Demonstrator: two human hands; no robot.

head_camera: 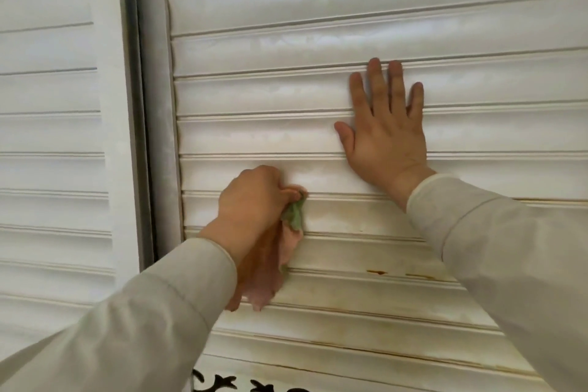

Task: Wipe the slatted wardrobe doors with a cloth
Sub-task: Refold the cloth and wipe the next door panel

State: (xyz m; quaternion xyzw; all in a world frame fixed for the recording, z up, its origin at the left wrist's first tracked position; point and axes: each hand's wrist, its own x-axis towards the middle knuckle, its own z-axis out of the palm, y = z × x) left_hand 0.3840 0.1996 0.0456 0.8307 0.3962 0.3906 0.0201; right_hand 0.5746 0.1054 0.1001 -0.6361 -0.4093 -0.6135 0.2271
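Cloth Meets Slats on a White Wardrobe Door

The left hand (251, 197) curls its fingers around a bunched cloth (280, 251), pink with a green patch, and holds it against the slats near the left edge of the right-hand door (286, 137); the loose end of the cloth hangs down from the fist across the slats below; the right hand (386, 127) lies flat on the same door, higher up and to the right, its five fingers straight and spread, palm pressed to the slats, holding nothing; both arms wear pale long sleeves (509, 248). Two slatted doors are in view, the nearer one under the hands and a second, the left-hand door (51, 137), set back behind a grey vertical strip (140, 105) at the overlap; brownish stains (404, 274) mark the slats low on the right-hand door, beside the right sleeve; a black scrolling ornament (222, 383) shows on a white panel at the bottom edge. No writing or label can be read anywhere.
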